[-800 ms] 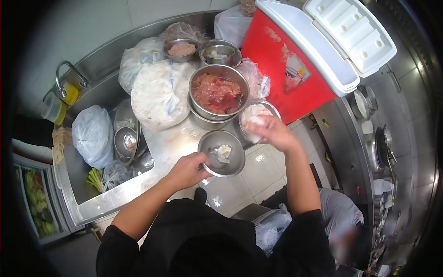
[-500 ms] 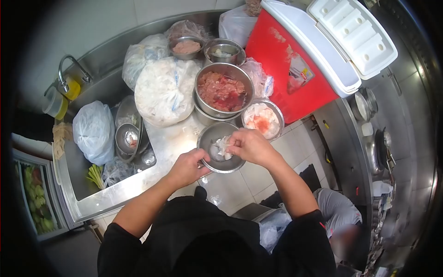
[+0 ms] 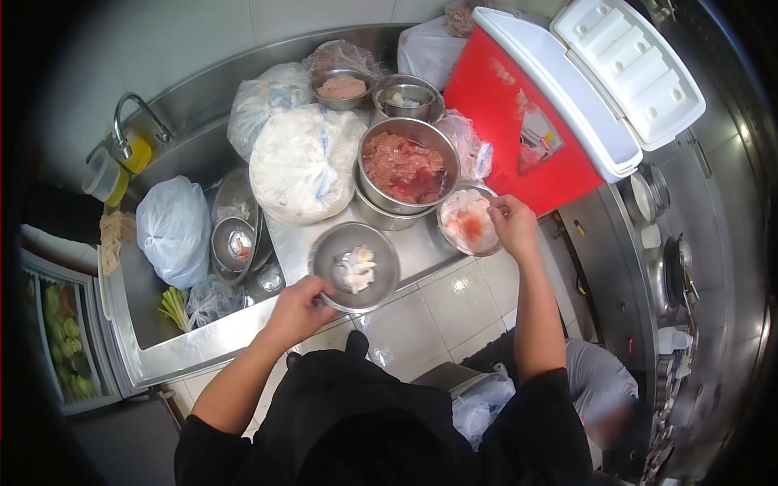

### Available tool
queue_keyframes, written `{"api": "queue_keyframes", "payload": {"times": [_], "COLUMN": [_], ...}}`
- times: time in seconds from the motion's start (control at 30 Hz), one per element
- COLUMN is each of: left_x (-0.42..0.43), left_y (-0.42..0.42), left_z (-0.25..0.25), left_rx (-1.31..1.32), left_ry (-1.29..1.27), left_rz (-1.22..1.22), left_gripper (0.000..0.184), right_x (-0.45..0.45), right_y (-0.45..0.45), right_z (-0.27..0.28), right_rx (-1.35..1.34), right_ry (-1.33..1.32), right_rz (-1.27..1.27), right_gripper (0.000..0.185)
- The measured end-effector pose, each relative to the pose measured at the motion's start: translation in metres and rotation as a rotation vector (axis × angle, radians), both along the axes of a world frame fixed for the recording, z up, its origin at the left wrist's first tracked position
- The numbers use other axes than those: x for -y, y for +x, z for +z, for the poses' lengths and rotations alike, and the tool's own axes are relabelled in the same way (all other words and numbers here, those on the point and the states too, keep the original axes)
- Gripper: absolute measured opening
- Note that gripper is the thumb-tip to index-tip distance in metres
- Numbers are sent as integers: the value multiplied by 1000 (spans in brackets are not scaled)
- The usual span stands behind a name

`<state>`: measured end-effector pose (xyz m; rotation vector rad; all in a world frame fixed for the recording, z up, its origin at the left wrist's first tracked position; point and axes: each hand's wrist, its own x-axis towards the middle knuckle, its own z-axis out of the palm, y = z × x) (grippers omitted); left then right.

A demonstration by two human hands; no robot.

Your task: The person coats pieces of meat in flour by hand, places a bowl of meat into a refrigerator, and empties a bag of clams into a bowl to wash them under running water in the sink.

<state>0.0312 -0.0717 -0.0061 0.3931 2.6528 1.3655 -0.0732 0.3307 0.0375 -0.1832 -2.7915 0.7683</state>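
The left hand [image 3: 297, 313] hides part of the steel bowl [image 3: 331, 257].

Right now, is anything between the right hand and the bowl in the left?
Nothing visible blocks the right hand from the held bowl; the bowl of pale pieces seems below the path, the red meat bowl beside it.

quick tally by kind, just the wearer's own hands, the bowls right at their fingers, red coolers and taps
Hands: 2 (left hand, right hand)
Bowls at the fingers: 2 (left bowl, right bowl)
Red cooler: 1
Tap: 1
Total: 6
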Motion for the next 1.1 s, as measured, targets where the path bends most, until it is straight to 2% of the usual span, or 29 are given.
{"api": "queue_keyframes", "payload": {"times": [0.1,0.2,0.3,0.37,0.4,0.5,0.53,0.6,0.67,0.8,0.87,0.97,1.03,1.1], "left_x": [20,31,33,33,39,43,45,55,56,41,28,11,7,9], "left_y": [2,-6,-15,-21,-21,-6,-1,8,13,13,9,2,5,9], "left_z": [-4,-2,-4,-13,-22,20,36,46,52,47,43,55,52,53], "left_rx": [-2,146,174,201,203,239,304,364,459,405,410,444,506,536], "left_ry": [-50,-116,-175,-179,-124,-514,-495,-425,-351,-175,-118,19,199,293], "left_rz": [120,221,241,262,238,182,176,89,32,-83,-193,-338,-394,-451], "left_gripper": [28,28,27,27,40,59,71,70,67,61,60,60,61,74], "right_x": [-17,-22,-31,-42,-48,-60,-62,-58,-64,-67,-81,-59,-13,17], "right_y": [-5,-9,-20,-18,-16,-7,-3,7,13,36,48,70,84,87], "right_z": [-3,-25,-37,-43,-48,-78,-82,-75,-77,-48,-44,5,51,69], "right_rx": [172,75,319,376,404,273,285,305,252,231,208,263,335,371], "right_ry": [120,444,287,161,98,-179,-245,-375,-357,-306,-159,-200,-474,-546], "right_rz": [-55,-133,-376,-292,-247,-257,-281,-339,-348,-319,-252,-169,-124,-22], "right_gripper": [24,32,38,38,38,37,35,33,30,24,22,19,16,18]}}
